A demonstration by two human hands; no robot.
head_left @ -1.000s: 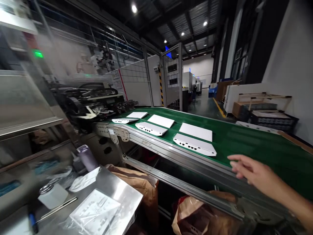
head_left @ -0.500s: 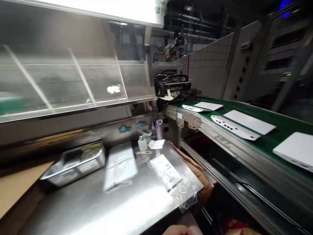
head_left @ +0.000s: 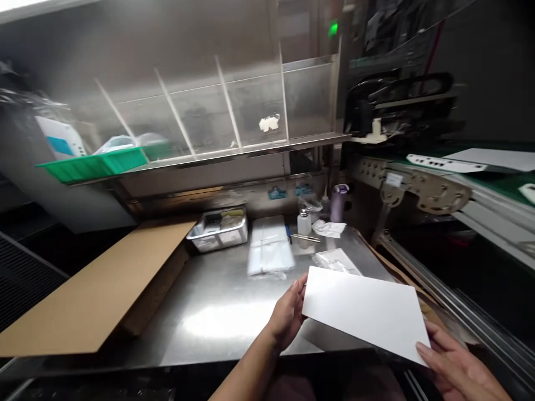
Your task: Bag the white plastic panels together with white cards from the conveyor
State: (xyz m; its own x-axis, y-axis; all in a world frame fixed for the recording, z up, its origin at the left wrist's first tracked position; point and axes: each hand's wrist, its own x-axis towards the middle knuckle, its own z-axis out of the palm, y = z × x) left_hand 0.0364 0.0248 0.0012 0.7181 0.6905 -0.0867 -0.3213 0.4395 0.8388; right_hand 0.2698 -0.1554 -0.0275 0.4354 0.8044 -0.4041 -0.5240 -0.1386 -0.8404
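The panel (head_left: 364,312) is flat, white and smooth, with straight sides and a soft shine. It is up above the front edge of the shiny metal tabletop (head_left: 209,312), tilted a bit. The left hand (head_left: 289,313) has its grip closed on one end, and the right hand (head_left: 451,356) grips the other end.

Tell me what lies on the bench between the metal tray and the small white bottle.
The head view shows a flat, plastic-wrapped white bundle and, nearer the bottle, a slim blue item.
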